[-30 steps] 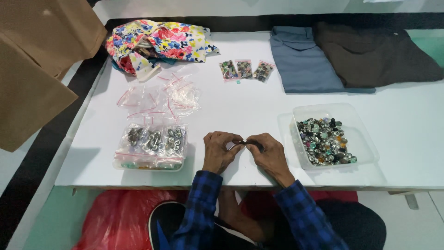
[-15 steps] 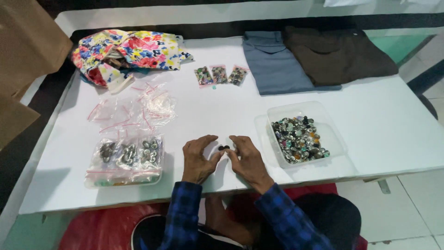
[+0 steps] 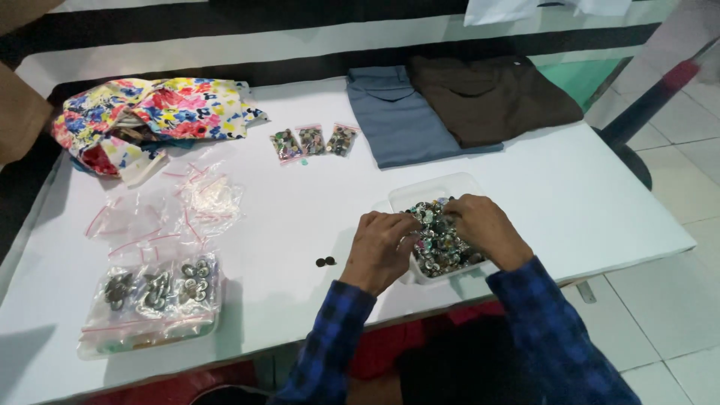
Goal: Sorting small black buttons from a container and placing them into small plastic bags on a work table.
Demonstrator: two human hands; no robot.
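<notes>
Fingers of both hands are down in the buttons now, curled and digging, not pinching any single one that I can make out. My left hand point(image 3: 381, 251) comes in over the near-left edge of the clear plastic tray point(image 3: 427, 193), my right hand point(image 3: 484, 229) lies across its right side, and the tips nearly meet over the heap. The tray's long axis runs from about 11 o'clock to 5 o'clock, tilted a little against the table edge. It sits at the near right of the white table point(image 3: 585, 202), at roughly 4 o'clock from the middle.

Half a second ago my hands were together on the bare table left of the tray, working something small between the fingertips; now both have shifted right into it, and two dark buttons point(image 3: 325, 262) lie loose at 9 o'clock from my left hand.

Those buttons in the tray point(image 3: 442, 251) are a mixed, glinting pile: silvery, dark, a few greenish.

Further out at 9 o'clock, filled zip bags point(image 3: 154, 289), with empty bags point(image 3: 191, 206) beyond. At 11 o'clock three small filled bags point(image 3: 313, 140), then floral cloth point(image 3: 150, 112). At 12 o'clock folded blue point(image 3: 397, 120) and brown garments point(image 3: 491, 97).
</notes>
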